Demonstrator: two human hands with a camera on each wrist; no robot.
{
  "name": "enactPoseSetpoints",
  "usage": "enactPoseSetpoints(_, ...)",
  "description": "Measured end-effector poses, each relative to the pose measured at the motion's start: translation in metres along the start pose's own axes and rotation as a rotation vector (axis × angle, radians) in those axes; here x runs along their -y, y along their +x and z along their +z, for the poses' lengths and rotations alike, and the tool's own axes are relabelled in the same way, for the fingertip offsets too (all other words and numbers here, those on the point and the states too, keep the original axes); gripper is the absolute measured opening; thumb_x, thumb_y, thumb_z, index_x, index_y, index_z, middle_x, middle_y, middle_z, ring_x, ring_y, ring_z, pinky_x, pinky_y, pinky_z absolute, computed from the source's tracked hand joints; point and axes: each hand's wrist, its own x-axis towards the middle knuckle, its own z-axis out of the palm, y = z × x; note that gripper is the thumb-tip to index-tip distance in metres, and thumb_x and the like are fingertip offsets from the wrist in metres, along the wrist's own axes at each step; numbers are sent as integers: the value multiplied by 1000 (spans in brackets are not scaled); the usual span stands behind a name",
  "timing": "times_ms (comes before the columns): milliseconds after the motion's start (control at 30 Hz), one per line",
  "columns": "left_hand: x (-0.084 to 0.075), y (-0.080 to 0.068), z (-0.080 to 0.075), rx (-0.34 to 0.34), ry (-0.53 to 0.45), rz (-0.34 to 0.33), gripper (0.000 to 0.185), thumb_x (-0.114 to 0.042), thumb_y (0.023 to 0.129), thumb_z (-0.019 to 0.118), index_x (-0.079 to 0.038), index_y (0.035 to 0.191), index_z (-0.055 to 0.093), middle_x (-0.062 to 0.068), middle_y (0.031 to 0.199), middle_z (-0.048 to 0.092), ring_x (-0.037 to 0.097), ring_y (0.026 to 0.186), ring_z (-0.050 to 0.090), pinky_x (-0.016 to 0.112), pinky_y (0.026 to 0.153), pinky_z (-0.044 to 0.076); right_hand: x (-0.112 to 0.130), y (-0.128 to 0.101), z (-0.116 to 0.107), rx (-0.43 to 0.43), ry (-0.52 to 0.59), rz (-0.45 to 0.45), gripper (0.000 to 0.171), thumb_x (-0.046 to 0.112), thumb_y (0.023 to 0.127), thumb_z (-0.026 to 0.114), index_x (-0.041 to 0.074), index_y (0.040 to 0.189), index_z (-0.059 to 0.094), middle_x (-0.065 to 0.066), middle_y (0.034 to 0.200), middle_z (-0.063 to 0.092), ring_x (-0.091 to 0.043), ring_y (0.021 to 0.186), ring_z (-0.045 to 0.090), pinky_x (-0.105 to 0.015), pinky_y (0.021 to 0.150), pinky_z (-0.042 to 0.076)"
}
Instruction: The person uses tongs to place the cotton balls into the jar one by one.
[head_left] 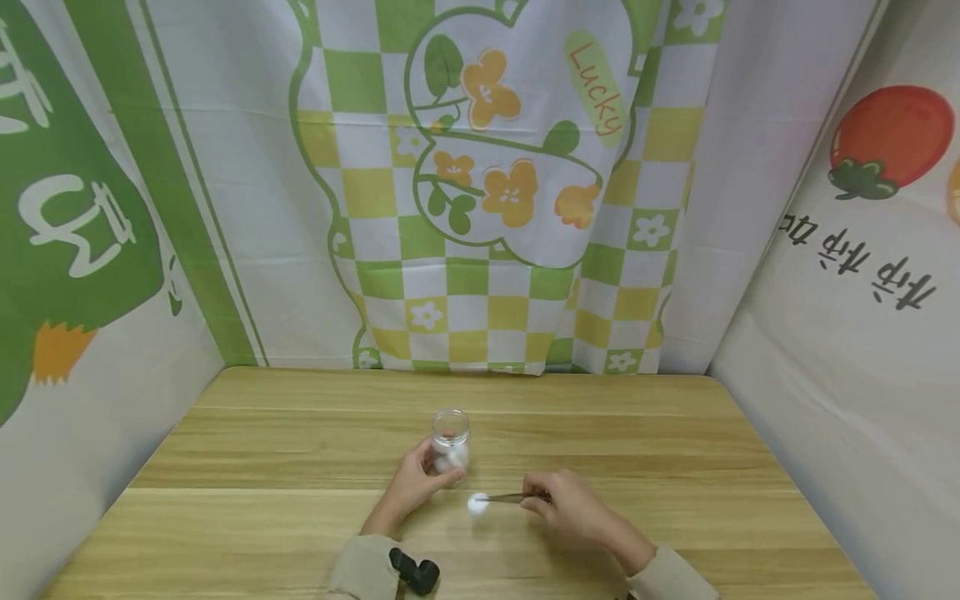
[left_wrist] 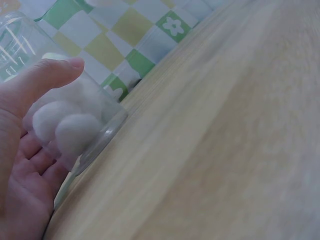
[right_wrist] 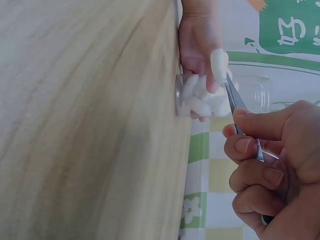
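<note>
A clear, lidless jar (head_left: 451, 429) stands on the wooden table with several white cotton balls (left_wrist: 77, 131) in its lower part. My left hand (head_left: 417, 486) grips the jar from the left, thumb across its near side and fingers around the back. To the right, my right hand (head_left: 572, 508) pinches metal tweezers (right_wrist: 233, 95) between thumb and fingers. At the tweezers' tips is one cotton ball (head_left: 477, 503), held just in front and right of the jar, apart from it. The right wrist view shows this cotton ball (right_wrist: 219, 65) overlapping the left hand.
The wooden table (head_left: 300, 442) reaches back to a green and yellow checked curtain (head_left: 480, 292). Printed cloth walls stand on the left and right (head_left: 840, 350). A black camera mount (head_left: 415, 572) is strapped to the left sleeve.
</note>
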Motion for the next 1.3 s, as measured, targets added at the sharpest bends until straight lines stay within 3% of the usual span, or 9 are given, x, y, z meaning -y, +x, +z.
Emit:
enactPoseSetpoints(167, 0, 0, 1, -4, -1, 1, 61, -11, 80, 77, -6, 135, 50, 20, 131, 59, 31, 124, 56, 9, 93, 46, 4, 2, -6, -31, 26, -18, 10, 16, 93, 62, 11, 84, 63, -8, 77, 70, 6, 57, 39, -11, 50, 36)
enactPoseSetpoints(267, 0, 0, 2, -13, 8, -3, 60, -10, 79, 78, -6, 133, 53, 19, 129, 61, 30, 122, 58, 10, 92, 47, 7, 3, -10, -56, 20, -33, 10, 16, 93, 62, 9, 85, 63, -9, 73, 68, 7, 56, 35, -10, 48, 33)
enactPoseSetpoints(433, 0, -1, 2, -11, 29, 22, 57, -9, 77, 80, -3, 129, 56, 22, 123, 64, 24, 115, 61, 12, 90, 49, 11, 6, -17, -114, -11, -58, 9, 16, 92, 63, 10, 85, 63, -6, 73, 68, 8, 58, 38, -10, 49, 36)
enactPoseSetpoints(633, 2, -1, 2, 23, 44, 40, 59, -13, 76, 81, -5, 129, 56, 21, 128, 62, 32, 119, 60, 12, 90, 49, 17, 10, -24, -196, -19, -82, 10, 14, 91, 64, 10, 82, 63, -4, 69, 66, 9, 58, 38, -10, 50, 37)
enactPoseSetpoints(867, 2, -3, 2, 45, 52, 24, 61, -17, 76, 82, -8, 130, 56, 16, 132, 61, 35, 123, 58, 30, 102, 51, 25, 16, -32, -207, 4, -77, 12, 15, 93, 62, 9, 82, 60, 1, 62, 58, 7, 53, 34, -10, 46, 30)
enactPoseSetpoints(1100, 1, -3, 2, 49, 50, 30, 60, -16, 76, 82, -6, 129, 55, 17, 128, 62, 33, 119, 60, 16, 94, 49, 29, 19, -36, -232, -18, -69, 11, 16, 92, 63, 10, 83, 60, 2, 61, 56, 6, 53, 33, -10, 46, 30)
enactPoseSetpoints(1300, -1, -3, 1, 52, 50, 17, 62, -15, 76, 81, -4, 131, 54, 19, 128, 62, 32, 118, 61, 20, 95, 51, 29, 25, -38, -259, -46, -65, 11, 15, 92, 64, 10, 83, 61, 1, 62, 58, 5, 54, 34, -11, 47, 31)
